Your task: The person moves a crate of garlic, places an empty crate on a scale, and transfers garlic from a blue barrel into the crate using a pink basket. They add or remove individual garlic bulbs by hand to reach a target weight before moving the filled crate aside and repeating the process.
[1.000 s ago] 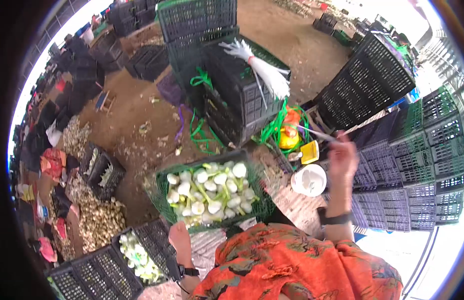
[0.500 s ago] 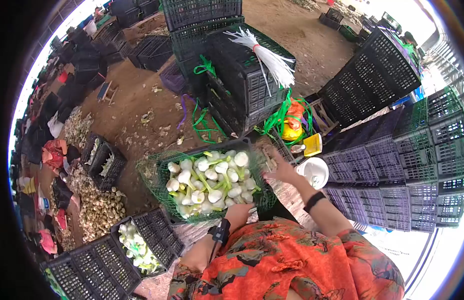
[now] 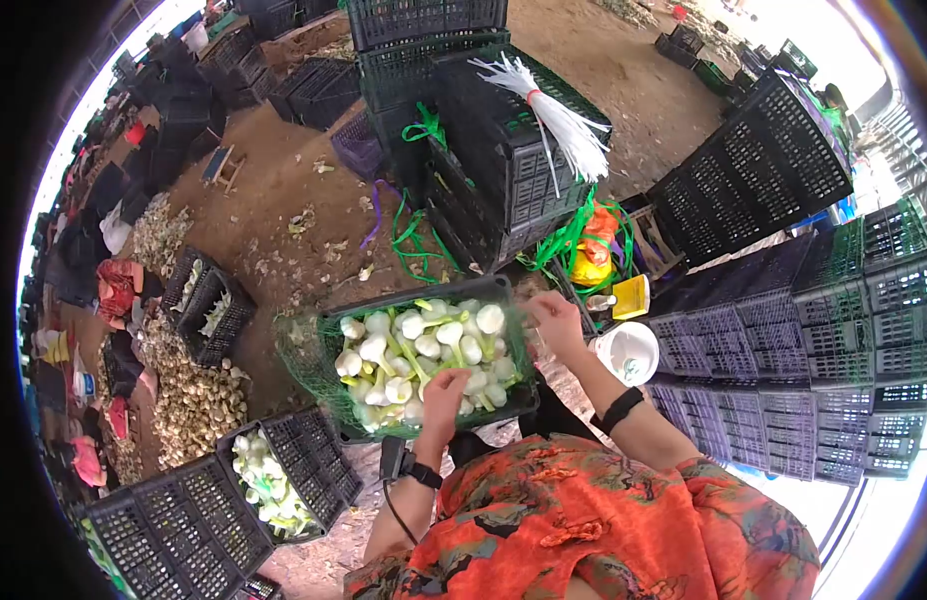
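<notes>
A black crate (image 3: 423, 303) lined with green mesh net (image 3: 308, 365) sits before me, filled with white garlic bulbs (image 3: 413, 327) on short green stems. The net spreads past the crate's left end and also shows along its right edge. My left hand (image 3: 445, 397) is over the near side of the bulbs, its fingers curled together; what they hold, if anything, is hidden. At the right end of the crate, beside the net's edge, my right hand (image 3: 556, 322) is closed in a pinch. Whatever is between those fingertips is too small to make out.
White ties (image 3: 568, 125) lie bundled on stacked black crates (image 3: 548, 185) ahead. A white bucket (image 3: 628, 352) and yellow container (image 3: 631, 297) stand right, near tall crate stacks (image 3: 753, 340). Another crate of garlic (image 3: 273, 485) is at lower left, below a garlic heap (image 3: 193, 405).
My left hand has risen from the crate's near edge to over the bulbs. My right hand has drawn its fingers together at the right end. The view has shifted slightly.
</notes>
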### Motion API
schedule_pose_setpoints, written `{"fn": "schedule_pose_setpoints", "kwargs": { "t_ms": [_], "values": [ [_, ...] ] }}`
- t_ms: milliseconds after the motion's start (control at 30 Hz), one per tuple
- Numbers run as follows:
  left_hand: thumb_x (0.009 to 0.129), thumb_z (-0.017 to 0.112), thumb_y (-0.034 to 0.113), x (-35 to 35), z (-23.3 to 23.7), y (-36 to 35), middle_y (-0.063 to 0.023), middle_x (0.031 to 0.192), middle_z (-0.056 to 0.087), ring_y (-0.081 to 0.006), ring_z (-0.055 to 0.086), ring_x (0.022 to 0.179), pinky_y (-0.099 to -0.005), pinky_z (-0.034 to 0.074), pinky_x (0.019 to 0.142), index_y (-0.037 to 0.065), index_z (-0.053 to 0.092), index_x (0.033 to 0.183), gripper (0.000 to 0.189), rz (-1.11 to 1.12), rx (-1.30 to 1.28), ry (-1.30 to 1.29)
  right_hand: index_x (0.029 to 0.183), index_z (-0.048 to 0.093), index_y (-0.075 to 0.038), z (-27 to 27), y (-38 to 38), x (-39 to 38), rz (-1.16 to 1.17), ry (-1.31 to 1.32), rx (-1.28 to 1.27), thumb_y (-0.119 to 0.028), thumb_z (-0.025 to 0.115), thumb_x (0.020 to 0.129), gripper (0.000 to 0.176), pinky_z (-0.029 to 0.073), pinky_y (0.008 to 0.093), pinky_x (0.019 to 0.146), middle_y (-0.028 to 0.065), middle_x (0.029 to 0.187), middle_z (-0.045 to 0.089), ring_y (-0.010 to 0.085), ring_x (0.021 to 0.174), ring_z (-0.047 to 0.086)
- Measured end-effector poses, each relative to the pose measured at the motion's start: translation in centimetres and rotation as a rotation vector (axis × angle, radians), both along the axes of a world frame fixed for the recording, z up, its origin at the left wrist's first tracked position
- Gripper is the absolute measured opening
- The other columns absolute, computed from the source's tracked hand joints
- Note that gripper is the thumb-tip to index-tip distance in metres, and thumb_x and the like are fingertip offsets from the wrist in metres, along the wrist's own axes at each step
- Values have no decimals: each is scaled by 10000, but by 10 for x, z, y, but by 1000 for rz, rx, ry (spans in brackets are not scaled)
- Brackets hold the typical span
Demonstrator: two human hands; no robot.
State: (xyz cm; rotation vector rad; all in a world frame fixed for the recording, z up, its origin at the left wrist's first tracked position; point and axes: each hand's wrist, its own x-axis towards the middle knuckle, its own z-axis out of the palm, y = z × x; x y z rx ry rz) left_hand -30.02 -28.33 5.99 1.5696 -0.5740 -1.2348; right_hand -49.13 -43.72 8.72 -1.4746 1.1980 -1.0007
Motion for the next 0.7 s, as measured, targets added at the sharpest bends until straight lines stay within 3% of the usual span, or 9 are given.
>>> {"fn": "schedule_pose_setpoints", "kwargs": {
  "t_ms": [33,67,200,267,367,500,567,600,700],
  "values": [
    [867,617,228,4,-1,-2,35,633,464,-86,439,540,-242,356,485,41,622,935,198,-75,44,229,851,646,-6,0,1,-4,-14,-145,285,-86,583,874,105,455,252,633,30,737,601,129,642,550],
    [881,609,264,6,-1,-2,49,615,427,-59,393,514,-213,317,459,51,591,965,230,-149,88,457,851,646,-6,0,5,-8,-14,-142,283,-86,583,874,105,455,252,633,30,737,601,129,642,550],
    [897,578,327,-5,17,2,63,591,364,-25,310,478,-182,232,433,68,573,1032,292,-206,117,636,853,630,9,7,34,-10,52,-200,335,-82,582,877,105,456,245,671,21,758,593,101,704,551],
    [898,572,330,-13,11,2,70,588,354,-23,309,463,-186,221,409,80,577,1030,282,99,340,851,851,629,4,6,48,-5,85,-134,325,-91,585,876,107,455,243,684,24,759,591,100,722,552],
    [897,569,338,-2,-2,-20,57,595,372,-29,308,449,-193,219,386,70,582,1020,295,112,9,778,842,632,-2,-3,61,5,223,66,152,-86,596,866,95,444,234,697,18,794,595,96,766,543],
    [958,481,265,-2,13,-55,44,643,432,-39,326,435,-202,240,378,47,569,992,238,123,39,371,1019,574,-9,-1,53,29,291,-16,300,-84,616,853,187,430,235,660,8,745,559,81,719,519],
    [955,478,241,-4,19,-64,43,637,428,-43,322,432,-208,248,379,43,570,972,219,105,33,280,1303,390,-75,2,48,45,409,-10,438,-94,642,836,531,396,230,630,-17,725,499,58,694,457],
    [951,475,217,-2,21,-67,41,630,424,-46,319,428,-214,256,380,40,571,952,201,68,27,197,1303,390,-75,2,45,50,425,-16,439,-94,642,836,531,396,230,630,-17,725,499,58,694,457],
    [939,474,199,6,17,-72,27,611,436,-60,362,438,-232,299,381,51,576,922,180,71,74,81,1472,23,-120,1,32,50,812,135,395,-128,715,768,987,424,258,625,0,693,523,81,668,521]
  ]
}}
